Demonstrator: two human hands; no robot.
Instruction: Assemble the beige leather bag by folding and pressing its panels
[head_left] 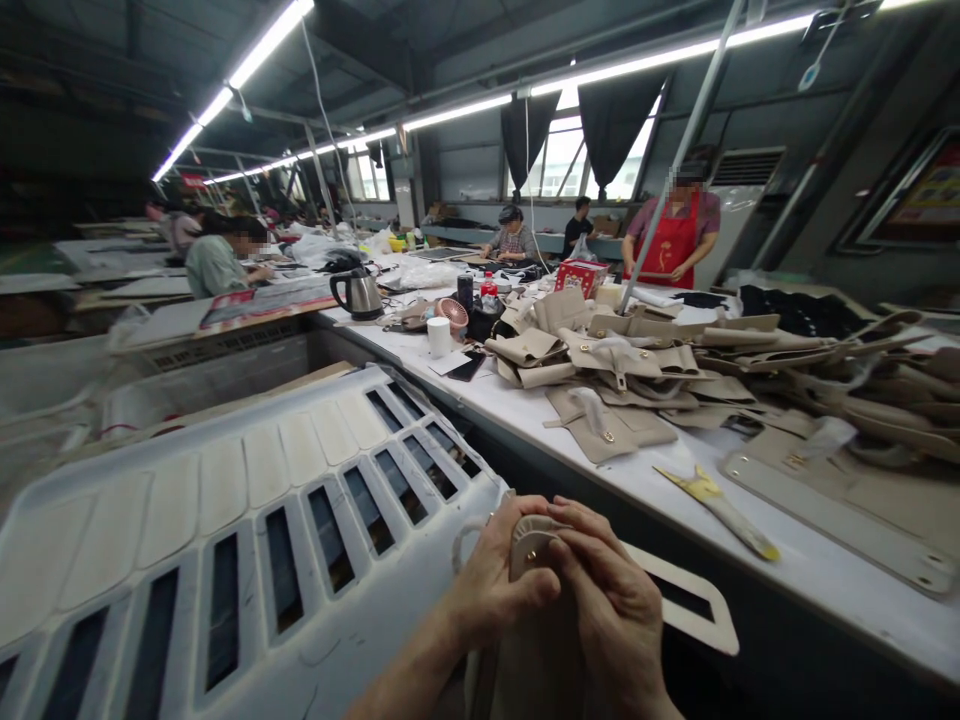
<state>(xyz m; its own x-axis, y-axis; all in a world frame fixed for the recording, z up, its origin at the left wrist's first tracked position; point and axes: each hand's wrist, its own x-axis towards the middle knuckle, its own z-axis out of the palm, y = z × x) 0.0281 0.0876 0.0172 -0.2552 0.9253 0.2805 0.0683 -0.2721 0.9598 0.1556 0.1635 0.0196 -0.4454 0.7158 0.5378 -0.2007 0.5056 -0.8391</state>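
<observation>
Both my hands meet at the bottom centre, closed round one beige leather piece (pixel 529 535) with a rounded flap and small metal studs. My left hand (pixel 495 580) grips it from the left with the thumb across the front. My right hand (pixel 611 600) pinches it from the right, fingers curled over the flap's edge. The lower part of the piece hangs down between my wrists. A thin beige loop (pixel 461 535) sticks out beside my left hand. The hands hover over the end of a white slatted plastic crate (pixel 247 540).
A white worktable (pixel 675 480) runs along the right, heaped with several beige leather pieces (pixel 637 360). A yellow-stained scraper (pixel 720 505) and a long studded strap (pixel 832 515) lie near me. Farther off stand a kettle (pixel 358 293) and a white cup (pixel 439 336). Other people work at distant tables.
</observation>
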